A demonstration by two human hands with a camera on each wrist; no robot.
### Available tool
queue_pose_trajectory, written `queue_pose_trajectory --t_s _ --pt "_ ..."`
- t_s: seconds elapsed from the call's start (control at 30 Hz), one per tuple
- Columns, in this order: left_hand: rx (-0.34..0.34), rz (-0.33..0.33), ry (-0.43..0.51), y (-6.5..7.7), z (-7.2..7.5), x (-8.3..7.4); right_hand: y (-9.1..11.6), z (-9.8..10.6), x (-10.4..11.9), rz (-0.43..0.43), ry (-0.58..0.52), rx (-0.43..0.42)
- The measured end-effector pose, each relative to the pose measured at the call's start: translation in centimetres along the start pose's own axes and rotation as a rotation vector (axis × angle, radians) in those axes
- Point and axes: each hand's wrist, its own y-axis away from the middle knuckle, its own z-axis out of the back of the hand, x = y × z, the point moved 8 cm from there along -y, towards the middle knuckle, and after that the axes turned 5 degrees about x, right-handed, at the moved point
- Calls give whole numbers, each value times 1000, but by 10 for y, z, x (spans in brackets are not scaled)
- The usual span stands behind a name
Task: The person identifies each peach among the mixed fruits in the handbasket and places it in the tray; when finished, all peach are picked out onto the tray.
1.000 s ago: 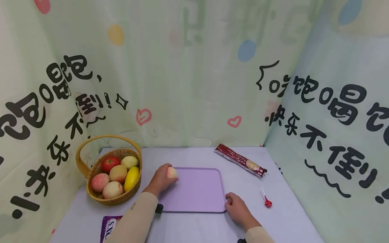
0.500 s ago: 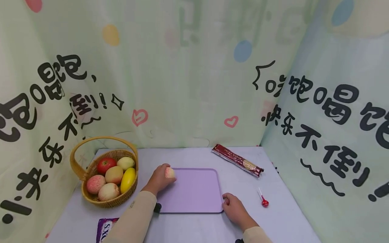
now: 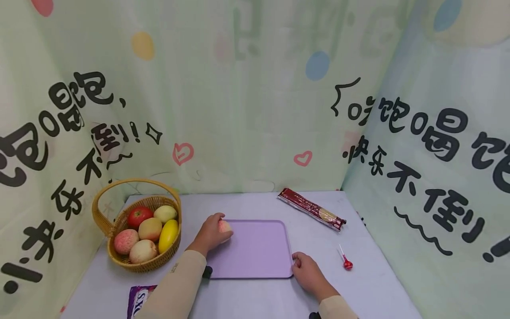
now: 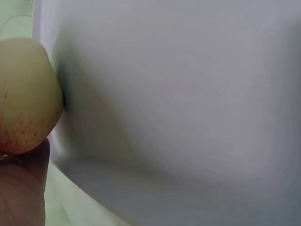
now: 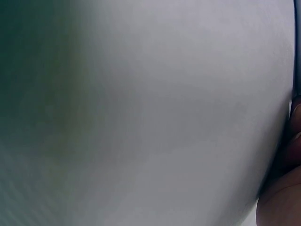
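My left hand (image 3: 210, 235) grips a peach (image 3: 225, 227) at the left side of a flat lilac tray (image 3: 255, 250). In the left wrist view the peach (image 4: 28, 94) is pale yellow with red speckles, close against the tray surface (image 4: 188, 94); a dark shadow lies where they meet. Part of the fruit is hidden behind my fingers. At the tray's right edge, near its front corner, my right hand (image 3: 310, 274) holds the rim with curled fingers. The right wrist view catches only some of these fingers (image 5: 294, 155) beside the rim.
A wicker basket (image 3: 145, 267) with a tall handle stands left, holding several fruits. Behind the tray at right lies a maroon snack packet (image 3: 312, 209). A red lollipop (image 3: 348, 265) lies right of my right hand. A purple packet (image 3: 137, 301) is partly under my left forearm.
My left hand has shifted slightly right and the peach sits a little lower and more turned in it. The right hand stays at the tray's edge. The head view has swung slightly right.
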Motion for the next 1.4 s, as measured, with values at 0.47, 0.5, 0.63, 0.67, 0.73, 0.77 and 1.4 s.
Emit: queue_pose_trajectory --t_s 0.47,0.5,0.63,0.67,0.73,0.77,1.4 --pt "29 -26 30 3 3 -6 -1 3 1 7 20 -3" --pt "32 -24 37 3 3 -6 -1 3 1 6 19 -4" --pt "35 -34 49 6 6 -8 0 4 2 10 19 -7" --pt "35 -36 51 6 6 -8 0 4 2 10 19 -6" --pt "37 -37 46 8 7 -9 0 3 2 5 16 -3" --pt "38 -37 44 9 7 -10 0 3 2 1 15 -1" --pt "35 -133 -91 34 33 -37 1 0 1 -22 1 12"
